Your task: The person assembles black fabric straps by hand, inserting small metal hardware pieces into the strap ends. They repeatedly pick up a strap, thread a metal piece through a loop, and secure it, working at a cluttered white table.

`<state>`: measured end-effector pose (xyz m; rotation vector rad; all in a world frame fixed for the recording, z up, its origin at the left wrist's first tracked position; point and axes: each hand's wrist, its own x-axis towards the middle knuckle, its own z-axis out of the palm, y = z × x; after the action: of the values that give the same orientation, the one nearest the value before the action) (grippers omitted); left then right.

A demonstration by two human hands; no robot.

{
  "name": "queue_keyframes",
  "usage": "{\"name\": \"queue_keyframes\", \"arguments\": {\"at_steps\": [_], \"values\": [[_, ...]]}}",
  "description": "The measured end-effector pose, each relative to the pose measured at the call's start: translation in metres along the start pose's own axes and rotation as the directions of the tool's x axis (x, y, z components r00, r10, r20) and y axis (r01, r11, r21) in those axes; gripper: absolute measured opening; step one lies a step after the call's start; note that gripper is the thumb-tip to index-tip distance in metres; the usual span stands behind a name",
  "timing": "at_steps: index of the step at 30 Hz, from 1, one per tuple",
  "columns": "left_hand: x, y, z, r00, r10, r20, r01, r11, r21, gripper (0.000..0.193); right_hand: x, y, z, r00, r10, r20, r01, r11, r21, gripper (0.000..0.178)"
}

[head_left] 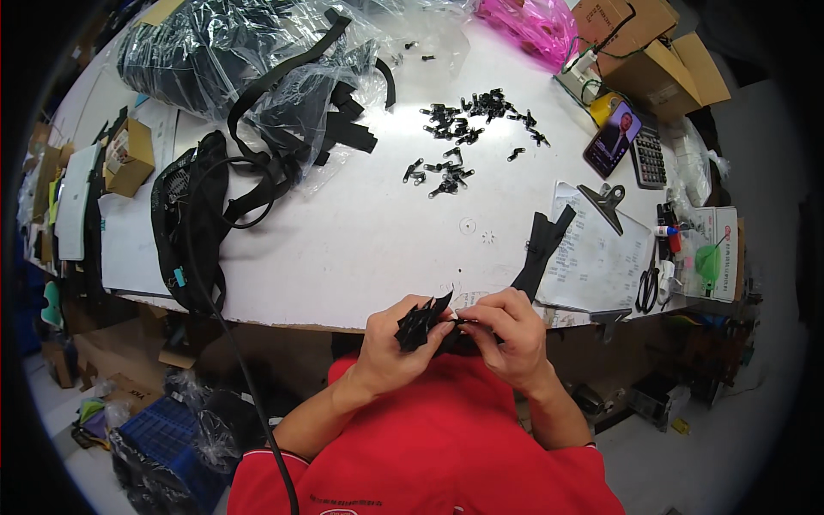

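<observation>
At the table's front edge my left hand (390,348) is closed round a bundle of black zipper strips (419,324), their ends fanned upward. Close beside it, my right hand (512,335) pinches a small dark piece at the end of a strip, and the fingertips of both hands nearly meet there. What exactly lies between the right fingers is too small to make out. Beyond the hands, many loose black zipper sliders (451,180) are scattered over the white table (369,249). More black zippers (542,247) lie to the right, partly over a clipboard.
The clipboard (592,257) holds paper; scissors (648,287), a phone (612,140) and a calculator (649,163) lie at right. Clear plastic bags (215,60) with black goods fill the far left. A black bag (190,219) sits at left, and a cable (232,343) hangs over the front edge.
</observation>
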<state>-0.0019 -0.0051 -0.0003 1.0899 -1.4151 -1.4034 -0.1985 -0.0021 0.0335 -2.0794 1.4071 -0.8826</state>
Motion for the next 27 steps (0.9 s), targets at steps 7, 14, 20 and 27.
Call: {"name": "queue_keyframes", "arguments": {"at_steps": [7,14,20,27], "values": [[0.0,0.005,-0.001,0.999,-0.04,0.018,0.04,0.999,0.014,0.019,-0.006,0.0,0.005,0.974,0.223,0.049,-0.228,0.937,0.264,0.022],[0.001,0.0,0.002,1.0,0.021,-0.023,-0.021,1.0,0.013,0.016,-0.008,-0.002,0.012,0.996,0.029,-0.089,-0.031,0.999,-0.028,0.021],[0.0,-0.002,0.003,0.998,0.009,-0.057,-0.018,0.987,-0.157,0.016,-0.02,-0.013,0.02,0.942,0.33,-0.066,-0.276,0.87,0.409,0.015],[-0.004,-0.008,0.007,0.997,0.041,-0.064,-0.052,0.981,-0.188,0.016,-0.027,-0.003,0.04,0.804,0.539,0.25,-0.498,0.382,0.779,0.006]]}}
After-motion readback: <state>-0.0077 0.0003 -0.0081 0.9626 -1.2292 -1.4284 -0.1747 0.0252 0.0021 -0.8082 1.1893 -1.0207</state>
